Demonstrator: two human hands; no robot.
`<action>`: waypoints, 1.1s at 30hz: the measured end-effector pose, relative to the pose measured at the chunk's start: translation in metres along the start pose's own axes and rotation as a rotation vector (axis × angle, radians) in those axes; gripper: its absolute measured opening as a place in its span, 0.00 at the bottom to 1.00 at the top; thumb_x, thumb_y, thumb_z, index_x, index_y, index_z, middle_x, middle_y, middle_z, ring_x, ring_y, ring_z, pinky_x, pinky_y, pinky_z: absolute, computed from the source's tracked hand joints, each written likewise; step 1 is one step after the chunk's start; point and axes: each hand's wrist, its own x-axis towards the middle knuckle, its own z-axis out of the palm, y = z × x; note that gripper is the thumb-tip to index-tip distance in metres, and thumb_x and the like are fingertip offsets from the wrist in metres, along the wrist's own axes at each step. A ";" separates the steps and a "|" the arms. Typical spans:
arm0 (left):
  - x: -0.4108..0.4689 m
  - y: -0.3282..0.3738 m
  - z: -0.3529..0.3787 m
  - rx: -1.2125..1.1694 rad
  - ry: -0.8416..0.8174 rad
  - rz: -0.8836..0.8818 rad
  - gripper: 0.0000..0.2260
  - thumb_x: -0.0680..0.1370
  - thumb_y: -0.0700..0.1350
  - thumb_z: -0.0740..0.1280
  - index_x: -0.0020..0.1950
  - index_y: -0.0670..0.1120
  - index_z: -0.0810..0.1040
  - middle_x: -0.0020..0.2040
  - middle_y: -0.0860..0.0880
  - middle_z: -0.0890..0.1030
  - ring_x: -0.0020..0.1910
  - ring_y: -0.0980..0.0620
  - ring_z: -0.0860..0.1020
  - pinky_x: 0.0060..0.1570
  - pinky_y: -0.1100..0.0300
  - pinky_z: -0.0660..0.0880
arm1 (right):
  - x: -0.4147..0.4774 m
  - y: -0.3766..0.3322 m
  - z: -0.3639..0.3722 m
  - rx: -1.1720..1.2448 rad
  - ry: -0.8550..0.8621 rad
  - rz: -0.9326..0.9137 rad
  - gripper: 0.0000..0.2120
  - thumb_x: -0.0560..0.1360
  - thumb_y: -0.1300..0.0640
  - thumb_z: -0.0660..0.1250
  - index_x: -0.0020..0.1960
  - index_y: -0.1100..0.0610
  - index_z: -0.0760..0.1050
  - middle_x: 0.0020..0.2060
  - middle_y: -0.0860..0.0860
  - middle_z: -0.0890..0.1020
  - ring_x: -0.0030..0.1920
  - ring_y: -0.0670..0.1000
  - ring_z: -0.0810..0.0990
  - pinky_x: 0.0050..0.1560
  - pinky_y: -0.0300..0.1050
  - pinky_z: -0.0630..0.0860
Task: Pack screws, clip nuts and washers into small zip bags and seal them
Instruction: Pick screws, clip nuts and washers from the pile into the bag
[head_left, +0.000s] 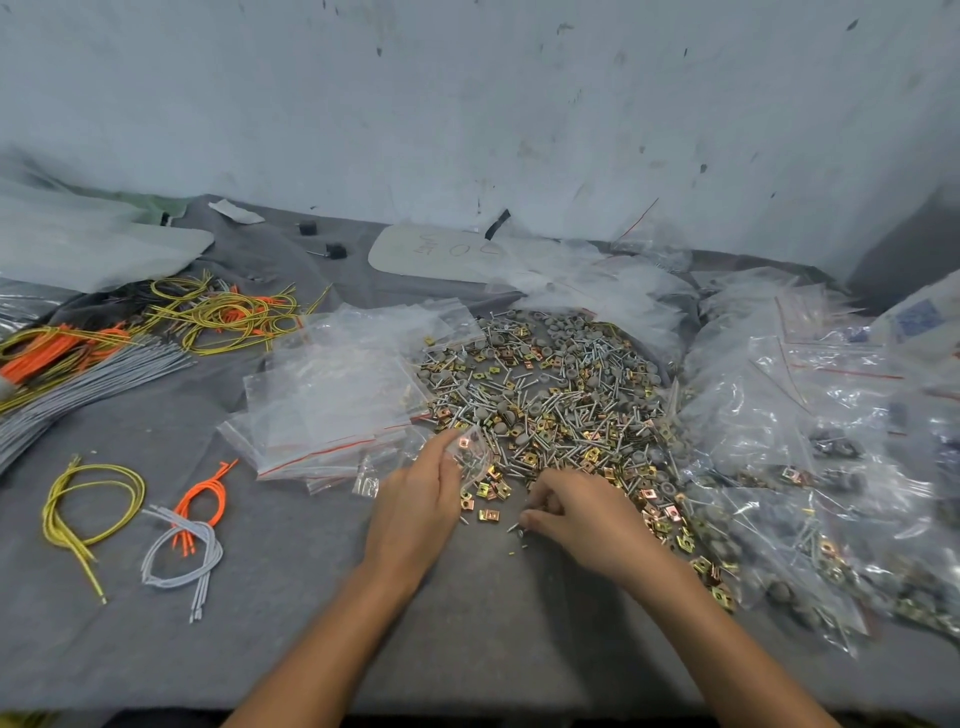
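While the left hand (420, 503) pinches a small zip bag (474, 458) at 7 o'clock of the hardware pile (550, 395), the right hand (584, 514) curls around a few screws (515, 528) at 6 o'clock. Empty bags (332, 395) lie at the pile's 9 o'clock, filled bags (810, 519) at 3 o'clock.

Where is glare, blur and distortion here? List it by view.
Head view: wide-angle lens bows the table's far edge; head view: soft even light, faint shadows under the left hand, pinching a small zip bag, and the right hand, curled on screws; head view: glare on the filled bags at right; head view: left edge blurred.
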 end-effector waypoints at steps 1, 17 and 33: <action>0.000 0.000 0.000 -0.001 -0.004 -0.003 0.15 0.83 0.45 0.60 0.69 0.54 0.76 0.52 0.48 0.85 0.48 0.42 0.81 0.45 0.49 0.76 | 0.000 0.000 0.000 -0.007 -0.001 -0.008 0.08 0.77 0.42 0.69 0.47 0.45 0.75 0.39 0.41 0.75 0.39 0.39 0.71 0.38 0.44 0.67; 0.000 0.001 -0.001 -0.012 -0.017 -0.004 0.15 0.84 0.45 0.60 0.69 0.53 0.76 0.48 0.47 0.85 0.44 0.42 0.81 0.44 0.47 0.76 | -0.009 -0.004 -0.007 -0.297 -0.078 -0.140 0.11 0.83 0.46 0.59 0.56 0.50 0.75 0.52 0.48 0.73 0.57 0.53 0.74 0.51 0.52 0.76; 0.001 -0.001 0.000 0.002 -0.013 0.036 0.16 0.82 0.48 0.57 0.68 0.53 0.76 0.53 0.45 0.85 0.50 0.39 0.81 0.48 0.46 0.77 | 0.014 -0.071 -0.004 -0.185 0.226 -0.166 0.09 0.85 0.54 0.56 0.58 0.56 0.72 0.52 0.53 0.81 0.53 0.58 0.78 0.50 0.52 0.72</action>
